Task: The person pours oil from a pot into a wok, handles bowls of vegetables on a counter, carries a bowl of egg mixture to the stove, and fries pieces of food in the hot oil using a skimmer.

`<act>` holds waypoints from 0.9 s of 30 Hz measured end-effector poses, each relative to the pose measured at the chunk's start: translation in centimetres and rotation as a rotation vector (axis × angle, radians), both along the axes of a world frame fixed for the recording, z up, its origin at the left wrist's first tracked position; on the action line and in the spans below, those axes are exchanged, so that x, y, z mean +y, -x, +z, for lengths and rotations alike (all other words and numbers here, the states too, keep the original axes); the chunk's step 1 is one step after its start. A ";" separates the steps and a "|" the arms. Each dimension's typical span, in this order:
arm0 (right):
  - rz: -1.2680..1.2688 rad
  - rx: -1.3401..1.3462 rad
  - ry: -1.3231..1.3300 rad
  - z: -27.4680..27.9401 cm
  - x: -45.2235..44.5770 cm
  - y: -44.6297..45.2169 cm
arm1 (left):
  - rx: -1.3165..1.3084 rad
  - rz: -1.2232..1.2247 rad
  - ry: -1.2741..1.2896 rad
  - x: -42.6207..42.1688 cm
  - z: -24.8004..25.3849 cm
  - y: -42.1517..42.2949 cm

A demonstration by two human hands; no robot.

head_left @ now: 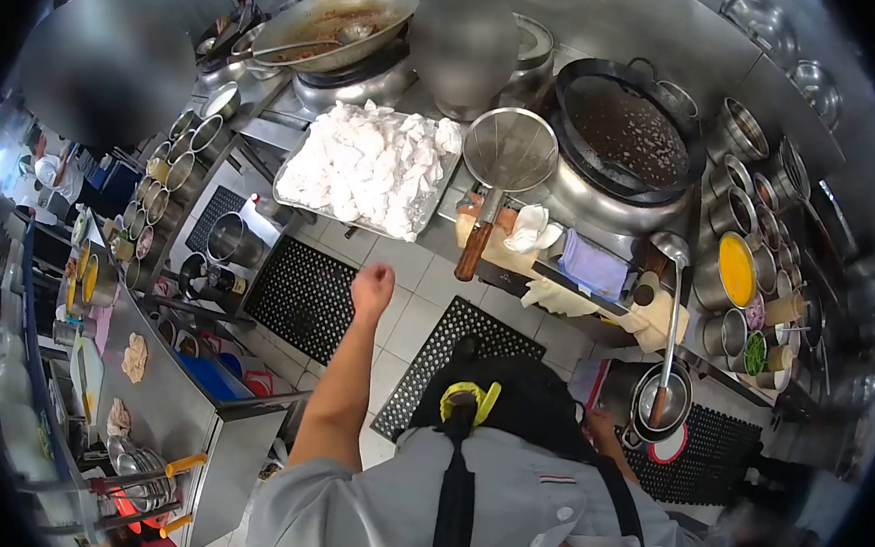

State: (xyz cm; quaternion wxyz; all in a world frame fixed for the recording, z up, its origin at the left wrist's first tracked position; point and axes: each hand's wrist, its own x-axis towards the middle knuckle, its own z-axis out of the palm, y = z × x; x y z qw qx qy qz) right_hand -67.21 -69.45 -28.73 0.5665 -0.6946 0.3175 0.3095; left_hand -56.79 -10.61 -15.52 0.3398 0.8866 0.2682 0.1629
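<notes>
My left hand (pixel 373 289) is closed in a fist over the tiled floor, with nothing visible in it. In front of it a metal tray (pixel 436 186) is heaped with white, coated-looking pieces (pixel 376 162). My right hand (pixel 599 428) is low beside my apron (pixel 525 398), partly hidden, so its fingers cannot be made out. It is nearest to a metal pot (pixel 620 393), across which a long-handled ladle (pixel 672 309) leans. A wire-mesh strainer (pixel 512 149) with a wooden handle rests at the counter, next to a black wok (pixel 624 127) of dark liquid with bits floating in it.
A large wok (pixel 382 21) with brown residue sits on the far burner. Several seasoning containers, one with yellow liquid (pixel 736 268), line the right side. A steel counter (pixel 179 390) stands at left. Black rubber mats (pixel 303 287) cover parts of the floor. A folded purple cloth (pixel 594 264) lies on the counter edge.
</notes>
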 end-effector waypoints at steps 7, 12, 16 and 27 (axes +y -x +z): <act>0.128 -0.049 0.156 3.1 -0.1 -2.6 | 0.002 -0.364 -0.365 -0.5 4.5 -5.5; 0.206 -0.154 0.198 3.8 -0.2 -3.5 | 0.100 -0.430 -0.438 0.2 3.2 -7.8; 0.054 -0.074 0.118 2.3 -0.1 -4.0 | 0.098 -0.459 -0.430 1.0 2.5 -8.4; 0.011 0.058 0.183 3.4 2.0 -4.5 | -0.018 -0.295 -0.271 2.1 5.2 -10.4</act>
